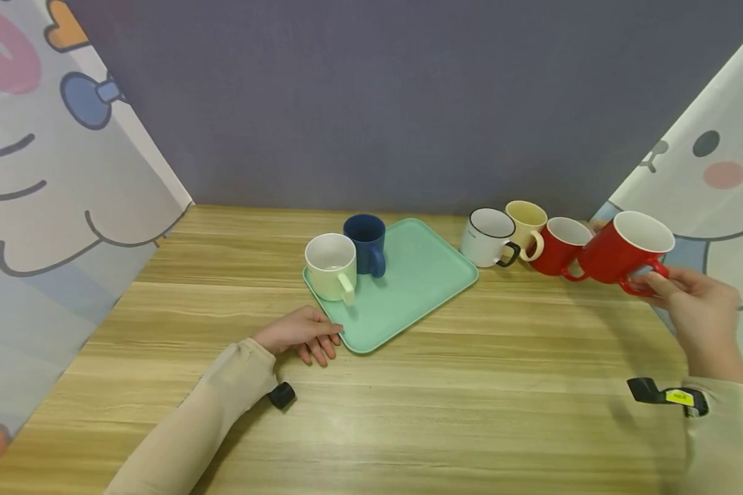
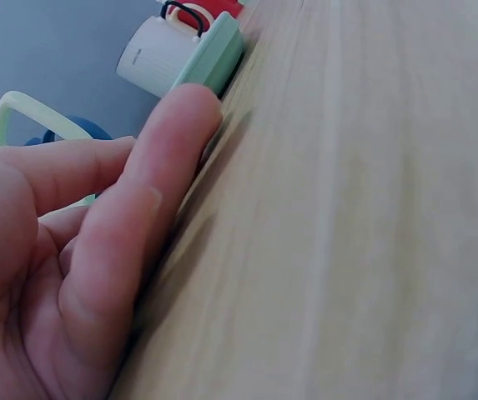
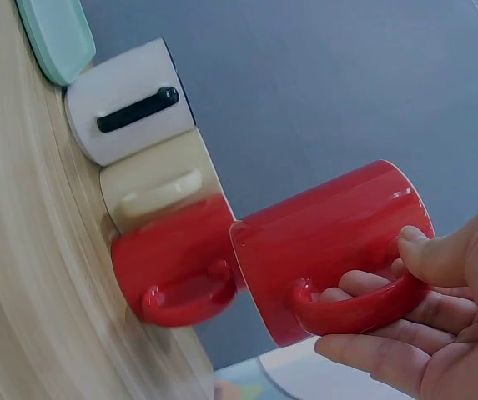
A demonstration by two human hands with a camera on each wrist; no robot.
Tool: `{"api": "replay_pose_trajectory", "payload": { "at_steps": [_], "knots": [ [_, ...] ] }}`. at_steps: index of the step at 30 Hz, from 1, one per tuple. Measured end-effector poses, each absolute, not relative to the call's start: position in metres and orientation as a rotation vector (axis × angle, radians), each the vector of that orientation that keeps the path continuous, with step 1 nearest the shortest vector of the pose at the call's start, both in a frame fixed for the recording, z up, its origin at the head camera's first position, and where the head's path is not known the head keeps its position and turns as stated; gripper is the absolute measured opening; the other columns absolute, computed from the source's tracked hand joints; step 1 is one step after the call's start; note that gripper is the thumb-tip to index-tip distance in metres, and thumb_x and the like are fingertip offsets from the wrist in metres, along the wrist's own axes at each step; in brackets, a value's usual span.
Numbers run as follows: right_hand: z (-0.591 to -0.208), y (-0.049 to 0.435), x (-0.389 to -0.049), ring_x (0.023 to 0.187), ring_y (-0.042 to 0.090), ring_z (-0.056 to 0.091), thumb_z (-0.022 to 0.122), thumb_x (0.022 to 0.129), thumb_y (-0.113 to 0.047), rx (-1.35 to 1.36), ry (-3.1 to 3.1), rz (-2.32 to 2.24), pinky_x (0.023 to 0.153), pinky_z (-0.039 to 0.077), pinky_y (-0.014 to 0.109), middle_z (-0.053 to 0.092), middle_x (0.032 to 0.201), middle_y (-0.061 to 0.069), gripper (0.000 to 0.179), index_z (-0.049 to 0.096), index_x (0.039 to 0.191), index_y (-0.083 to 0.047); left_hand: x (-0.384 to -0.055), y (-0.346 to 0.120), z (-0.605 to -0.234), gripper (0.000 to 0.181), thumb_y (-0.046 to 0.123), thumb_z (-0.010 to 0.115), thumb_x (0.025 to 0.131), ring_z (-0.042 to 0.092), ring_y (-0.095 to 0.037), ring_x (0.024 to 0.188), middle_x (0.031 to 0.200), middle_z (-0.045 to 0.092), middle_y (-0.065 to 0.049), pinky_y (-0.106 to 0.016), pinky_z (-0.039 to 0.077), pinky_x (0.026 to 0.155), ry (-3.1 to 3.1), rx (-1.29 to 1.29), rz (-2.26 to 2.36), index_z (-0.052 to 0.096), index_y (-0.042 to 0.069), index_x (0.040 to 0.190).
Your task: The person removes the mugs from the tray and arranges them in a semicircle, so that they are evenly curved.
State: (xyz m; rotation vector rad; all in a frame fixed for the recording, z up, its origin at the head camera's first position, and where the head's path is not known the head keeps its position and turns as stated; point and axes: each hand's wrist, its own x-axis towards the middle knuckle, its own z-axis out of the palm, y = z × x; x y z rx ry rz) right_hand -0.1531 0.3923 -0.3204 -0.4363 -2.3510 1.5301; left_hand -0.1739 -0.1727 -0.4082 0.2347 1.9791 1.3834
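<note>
My left hand (image 1: 303, 333) pinches the tray (image 1: 408, 289); at two o'clock my right hand (image 1: 702, 299) grips the raised red mug (image 1: 613, 254) by its handle (image 3: 347, 315). I'd keep it clear of its standing twin (image 1: 550, 251).

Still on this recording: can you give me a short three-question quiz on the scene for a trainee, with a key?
1. Which hand holds the lifted red mug, and by what part?
2. True or false: the white mug has a black handle.
3. The left hand touches the green tray. How many mugs stand on it?

Key:
1. The right hand, by its handle.
2. True.
3. Two: light green mug, blue mug.
</note>
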Motion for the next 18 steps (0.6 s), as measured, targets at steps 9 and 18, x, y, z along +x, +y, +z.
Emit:
{"api": "replay_pose_trajectory", "payload": {
  "at_steps": [9,18],
  "knots": [
    [-0.325,0.403,-0.151,0.06,-0.005,0.065,0.063,0.098,-0.011,-0.509,-2.14,1.718,0.054,0.049,0.008,0.066,0.068,-0.021,0.027,0.066,0.076,-0.027,-0.172,-0.173,-0.41,0.033,0.025,0.055,0.103,0.069,-0.013,0.059,0.073,0.071,-0.007,-0.021,0.052,0.046,1.979,0.242,1.384,0.068,-0.003,0.092],
    [-0.341,0.415,-0.157,0.057,-0.001,0.067,0.065,0.096,-0.007,-0.506,-1.958,1.876,0.055,0.051,0.01,0.069,0.065,-0.012,0.028,0.069,0.072,-0.021,-0.173,-0.172,-0.409,0.034,0.027,0.055,0.103,0.069,-0.014,0.058,0.073,0.071,-0.009,-0.022,0.052,0.045,1.99,0.232,1.38,0.069,-0.002,0.092]
  ]
}}
